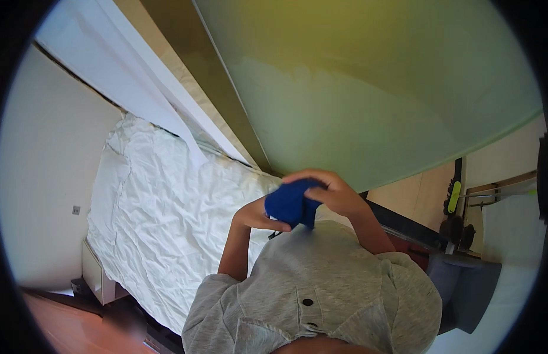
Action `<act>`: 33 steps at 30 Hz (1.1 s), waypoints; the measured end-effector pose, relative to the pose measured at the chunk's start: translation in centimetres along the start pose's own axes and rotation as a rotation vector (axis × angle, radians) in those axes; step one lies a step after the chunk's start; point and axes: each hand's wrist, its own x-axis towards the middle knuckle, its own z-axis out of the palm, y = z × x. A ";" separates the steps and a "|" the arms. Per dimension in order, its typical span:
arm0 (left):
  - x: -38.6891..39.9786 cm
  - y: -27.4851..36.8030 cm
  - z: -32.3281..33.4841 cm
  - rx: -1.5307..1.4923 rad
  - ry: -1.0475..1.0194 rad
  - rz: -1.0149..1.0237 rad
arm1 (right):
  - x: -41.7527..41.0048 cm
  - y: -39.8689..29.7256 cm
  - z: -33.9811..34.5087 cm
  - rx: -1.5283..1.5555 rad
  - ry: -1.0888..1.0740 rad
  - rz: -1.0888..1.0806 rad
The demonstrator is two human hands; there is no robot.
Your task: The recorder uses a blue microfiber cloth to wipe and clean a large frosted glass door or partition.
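Note:
Close in front of my chest I hold a piece of dark blue cloth (288,204), bunched or folded into a small bundle. From the left, my left hand (256,216) grips it, with the thumb along its lower edge. The fingers of my right hand (338,194) curl over its upper right side, and one finger presses into the fabric. A loose flap of the cloth hangs down between the hands. Whether the cloth is a garment cannot be told. A small dark strip (272,236) shows just below my left hand.
A bed with a rumpled white sheet (176,203) spreads to the left, beside a white curtain (136,75). A large greenish panel (367,97) stands ahead. To the right are a green-and-black broom head (454,197) and a grey bin-like object (466,287). A bedside cabinet (93,272) stands lower left.

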 end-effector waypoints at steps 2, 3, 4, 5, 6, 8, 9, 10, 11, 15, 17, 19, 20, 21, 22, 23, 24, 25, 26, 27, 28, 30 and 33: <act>-0.3 0.9 1.1 0.042 0.063 -0.099 | 0.1 0.5 0.4 0.152 0.050 -0.014; 0.1 1.4 1.9 0.012 0.206 -0.099 | -0.1 0.6 0.8 0.195 0.104 -0.108; 0.3 1.5 2.3 -0.018 0.348 -0.098 | -0.2 0.7 1.0 0.238 0.158 -0.203; 0.3 1.1 2.3 0.016 0.391 -0.105 | -0.5 1.0 1.0 0.241 0.151 -0.198; 0.0 0.8 2.1 0.014 0.399 -0.108 | -0.8 1.5 1.0 0.307 0.179 -0.195; -0.2 0.4 1.1 0.128 0.366 0.126 | -1.0 2.3 0.7 0.374 0.208 -0.192; 0.8 2.3 0.8 0.302 0.279 0.203 | -0.8 2.4 0.3 0.559 -0.040 -0.274; 1.1 2.8 0.9 0.299 0.271 0.204 | -0.7 2.8 -0.2 0.737 -0.293 -0.354; 1.2 3.2 1.1 0.346 0.296 0.295 | 0.6 3.6 -0.4 0.558 -0.329 -0.078; 0.0 3.9 1.1 0.307 0.408 0.305 | -0.3 1.0 -0.8 0.077 -0.543 -0.606; -0.2 4.2 1.4 0.169 0.560 0.206 | -0.9 0.5 -1.6 0.077 -0.568 -0.563; -0.1 4.2 1.1 0.144 0.481 0.276 | -1.3 0.5 -1.7 0.166 -0.513 -0.503; 0.0 4.3 0.9 0.125 0.409 0.341 | -1.5 0.6 -1.4 0.164 -0.514 -0.503; 0.5 4.5 0.8 0.197 0.355 0.461 | -1.6 0.6 -1.0 0.030 -0.281 -0.367; 1.1 4.8 1.2 0.199 0.357 0.464 | -1.5 0.6 -0.7 -0.102 -0.050 -0.228; 1.8 5.1 1.7 0.178 0.361 0.527 | -0.9 0.1 0.2 -0.249 0.057 -0.292; 2.1 5.3 2.0 0.158 0.366 0.590 | -0.6 -0.1 0.8 -0.253 0.057 -0.293; 2.0 4.8 1.7 0.238 0.381 0.566 | -0.4 -0.3 1.3 -0.302 0.054 -0.311; 2.0 4.8 1.6 0.242 0.383 0.573 | 0.0 -0.3 1.4 -0.351 0.045 -0.332; 2.0 4.7 1.7 0.247 0.480 0.545 | 0.2 -0.4 1.5 -0.356 0.040 -0.337; 2.1 4.7 1.7 0.250 0.577 0.517 | 0.3 -0.3 1.5 -0.375 0.088 -0.300; 1.8 3.9 1.1 0.232 0.609 0.537 | 0.4 -0.5 1.3 -0.393 0.121 -0.265; 1.3 2.6 0.1 0.050 0.539 0.584 | 0.3 -1.3 0.1 -0.619 0.095 -0.344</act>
